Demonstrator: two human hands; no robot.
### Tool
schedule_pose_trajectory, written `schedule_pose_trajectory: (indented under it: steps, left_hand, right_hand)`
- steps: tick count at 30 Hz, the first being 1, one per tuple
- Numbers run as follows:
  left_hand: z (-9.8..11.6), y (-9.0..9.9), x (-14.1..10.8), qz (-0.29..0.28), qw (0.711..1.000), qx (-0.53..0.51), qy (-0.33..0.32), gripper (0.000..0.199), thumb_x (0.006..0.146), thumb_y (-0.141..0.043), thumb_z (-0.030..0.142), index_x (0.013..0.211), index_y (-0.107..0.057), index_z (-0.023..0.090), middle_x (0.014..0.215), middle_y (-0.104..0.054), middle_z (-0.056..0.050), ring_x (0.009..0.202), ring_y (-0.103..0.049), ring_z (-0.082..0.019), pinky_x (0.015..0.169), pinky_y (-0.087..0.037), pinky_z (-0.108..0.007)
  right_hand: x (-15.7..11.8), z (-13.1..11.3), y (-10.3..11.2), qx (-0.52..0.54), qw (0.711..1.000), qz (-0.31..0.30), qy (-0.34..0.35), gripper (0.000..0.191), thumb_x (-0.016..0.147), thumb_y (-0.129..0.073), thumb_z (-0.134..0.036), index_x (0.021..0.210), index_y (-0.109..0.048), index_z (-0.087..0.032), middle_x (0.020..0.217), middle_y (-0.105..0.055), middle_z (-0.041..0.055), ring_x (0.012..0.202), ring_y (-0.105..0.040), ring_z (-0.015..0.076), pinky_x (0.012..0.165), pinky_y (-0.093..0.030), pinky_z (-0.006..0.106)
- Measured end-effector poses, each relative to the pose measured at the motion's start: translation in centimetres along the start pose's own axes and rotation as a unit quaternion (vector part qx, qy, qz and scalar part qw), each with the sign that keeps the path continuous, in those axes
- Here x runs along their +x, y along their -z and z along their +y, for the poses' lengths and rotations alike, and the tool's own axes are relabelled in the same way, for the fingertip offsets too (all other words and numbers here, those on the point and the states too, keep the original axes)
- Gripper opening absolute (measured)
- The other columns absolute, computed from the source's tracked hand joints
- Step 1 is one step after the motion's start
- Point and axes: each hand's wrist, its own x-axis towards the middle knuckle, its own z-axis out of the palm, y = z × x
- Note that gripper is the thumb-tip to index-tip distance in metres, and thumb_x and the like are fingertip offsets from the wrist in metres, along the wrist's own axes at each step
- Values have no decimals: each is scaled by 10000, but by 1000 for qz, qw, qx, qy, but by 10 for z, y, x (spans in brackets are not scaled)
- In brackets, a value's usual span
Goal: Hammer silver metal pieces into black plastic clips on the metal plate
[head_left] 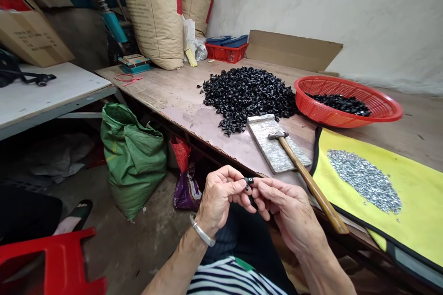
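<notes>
The left hand (218,193), a metal bangle (201,236) at its wrist, pinches a small black plastic clip (248,181) in its fingertips, above the worktop (166,97) edge; the right hand (287,212) pinches the clip's other side. It should handle light, stiff and slightly slippery, best held by its edges. Beyond lie a clip heap (247,94), steel block (273,140), hammer (308,177) and red basket (346,101).
</notes>
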Motion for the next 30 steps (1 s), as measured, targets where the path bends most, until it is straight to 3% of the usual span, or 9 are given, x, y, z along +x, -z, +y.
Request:
schedule_pose_trajectory:
  steps: [8,15,21,26,30]
  left_hand:
    - [-3,8,4,-48,997,-51,32,167,649,-680,181,676,-530,113,568,-639,-63,400,-587,-173,380,-522,-306]
    - [-5,12,5,-64,997,-41,15,189,644,-690,188,684,-519,116,580,-642,-60,404,-586,-170,373,-513,-298]
    - [-5,9,1,-22,992,104,-68,121,658,-662,170,678,-554,120,573,-606,-11,434,-590,-151,442,-512,-271]
    - [-4,10,-5,-10,945,302,-124,72,712,-570,131,641,-567,147,546,-572,11,509,-601,-134,512,-462,-213]
    - [-3,16,-5,-36,928,346,-137,108,745,-544,157,641,-569,167,549,-573,17,527,-597,-129,538,-449,-208]
  right_hand:
    - [-5,-2,-3,8,1000,14,-11,278,622,-752,-323,784,-718,-100,641,-646,87,451,-502,105,368,-336,182]
    - [-4,-2,-2,-3,1000,10,-3,308,639,-744,-353,801,-713,-93,647,-635,84,454,-498,105,367,-336,186]
    - [4,5,2,-54,998,6,10,305,666,-724,-393,738,-676,-101,617,-600,44,454,-462,83,373,-329,180]
    - [7,16,4,-143,989,15,25,229,725,-651,-335,654,-589,-126,480,-498,-24,414,-409,66,381,-299,175]
    - [7,18,6,-169,985,-10,31,168,757,-576,-287,689,-581,-133,496,-504,-30,420,-414,70,387,-307,179]
